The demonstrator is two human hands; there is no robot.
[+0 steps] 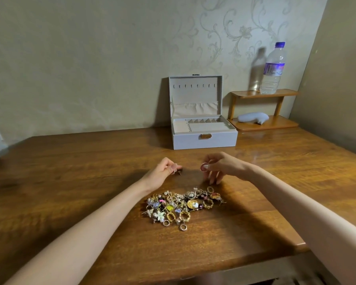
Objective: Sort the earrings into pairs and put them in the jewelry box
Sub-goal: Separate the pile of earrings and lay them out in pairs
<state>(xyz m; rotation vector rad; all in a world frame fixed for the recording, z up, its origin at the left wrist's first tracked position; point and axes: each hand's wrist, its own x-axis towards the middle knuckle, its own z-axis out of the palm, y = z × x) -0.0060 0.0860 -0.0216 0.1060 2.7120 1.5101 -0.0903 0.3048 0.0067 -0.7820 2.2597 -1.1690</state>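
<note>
Wooden table (70, 171) by patterned wall | left hand (162, 171) grip pinches stud earring (178, 172) | right hand (220, 167) grip pinches pink earring (203, 167)

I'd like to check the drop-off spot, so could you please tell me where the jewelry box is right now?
In the head view, the open jewelry box sits at the table's far edge against the wall, beyond both hands, left of the small wooden shelf.

A wooden counter (70, 182) is seen. On it a heap of earrings (183, 204) is laid near the front edge, an open jewelry box (203, 138) is placed behind, and a small shelf (265, 122) beside it.
</note>
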